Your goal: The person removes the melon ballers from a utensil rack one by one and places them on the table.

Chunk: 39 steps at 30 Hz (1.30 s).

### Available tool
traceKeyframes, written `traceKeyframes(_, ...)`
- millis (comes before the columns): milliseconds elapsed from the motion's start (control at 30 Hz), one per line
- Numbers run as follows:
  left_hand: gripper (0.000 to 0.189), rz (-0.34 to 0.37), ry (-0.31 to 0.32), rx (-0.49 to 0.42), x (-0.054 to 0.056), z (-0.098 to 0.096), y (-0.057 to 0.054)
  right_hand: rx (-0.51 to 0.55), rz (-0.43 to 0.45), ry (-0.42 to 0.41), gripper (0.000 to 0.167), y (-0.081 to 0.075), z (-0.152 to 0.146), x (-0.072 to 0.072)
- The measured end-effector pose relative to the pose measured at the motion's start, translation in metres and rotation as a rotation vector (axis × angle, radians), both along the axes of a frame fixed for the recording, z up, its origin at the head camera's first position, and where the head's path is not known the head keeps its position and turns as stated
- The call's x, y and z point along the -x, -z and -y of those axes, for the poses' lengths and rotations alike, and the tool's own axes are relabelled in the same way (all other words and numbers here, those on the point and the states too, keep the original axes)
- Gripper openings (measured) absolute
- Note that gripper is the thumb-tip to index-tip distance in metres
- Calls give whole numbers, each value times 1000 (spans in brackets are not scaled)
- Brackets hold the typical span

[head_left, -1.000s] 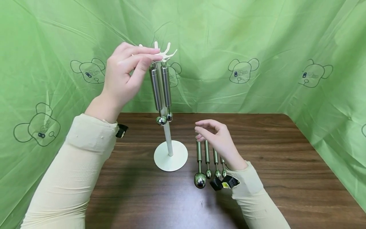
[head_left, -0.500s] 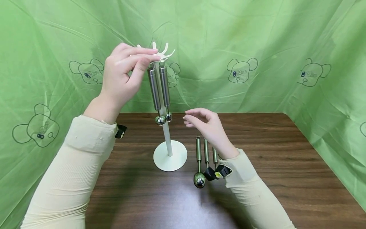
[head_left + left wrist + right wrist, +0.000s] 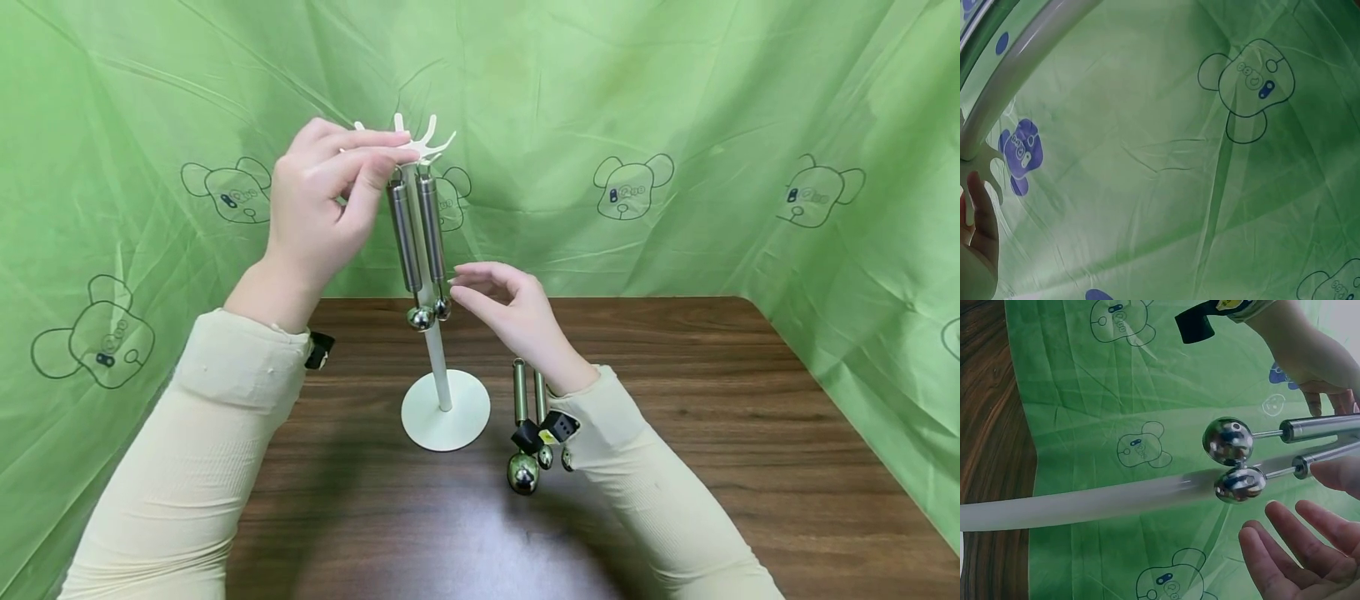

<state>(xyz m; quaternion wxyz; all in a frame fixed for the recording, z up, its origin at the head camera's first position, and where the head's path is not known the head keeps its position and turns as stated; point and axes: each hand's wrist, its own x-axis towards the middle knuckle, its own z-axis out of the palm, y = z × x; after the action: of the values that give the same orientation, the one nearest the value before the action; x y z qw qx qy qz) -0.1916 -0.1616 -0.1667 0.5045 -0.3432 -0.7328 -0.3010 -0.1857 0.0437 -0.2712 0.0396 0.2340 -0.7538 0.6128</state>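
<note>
A: How do the three views differ?

B: The head view gives the whole white hook stand (image 3: 437, 354), with two ball-headed steel utensils hanging from it, the left one (image 3: 405, 237) and the right one (image 3: 431, 229). It also shows similar utensils lying (image 3: 522, 473) on the wood-grain table (image 3: 720, 417), partly hidden by my right wrist. Only the right wrist view shows my palm and the hanging steel heads close up. The left wrist view shows the underside of the hook crown (image 3: 426, 148).

A: Where do the hanging utensils lie relative to your hands?

B: Below my left hand (image 3: 322, 187), and just beside the fingertips of my right hand (image 3: 510, 304), at the lower ends.

A: And the hands themselves?

B: My left pinches the crown, fingers above, thumb beneath. My right is loosely spread, thumb apart from the fingers; its thumb overlaps one handle in the right wrist view, and I cannot tell whether they touch.
</note>
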Motion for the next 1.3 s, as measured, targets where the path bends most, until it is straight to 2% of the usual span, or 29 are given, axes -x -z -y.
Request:
traceKeyframes(133,15,9,-35,-19,-2,-3,1,-4,1,-8,33,0,6,4)
traceKeyframes(333,18,36,-119,-23,-6,-8,2,23,21,-22,30,0,14,5)
traceKeyframes(600,24,45,-233,24,-11,-12,2,23,11,-26,27,-3,18,5)
traceKeyframes(867,40,37,-355,86,-13,-17,2,74,-15,-24,23,-1,19,5)
traceKeyframes(1133,46,36,-422,106,-16,-20,1,87,-13,-33,21,-1,19,4)
traceKeyframes(1300,46,30,-435,106,-16,-21,2,70,-22,-23,20,-3,17,3)
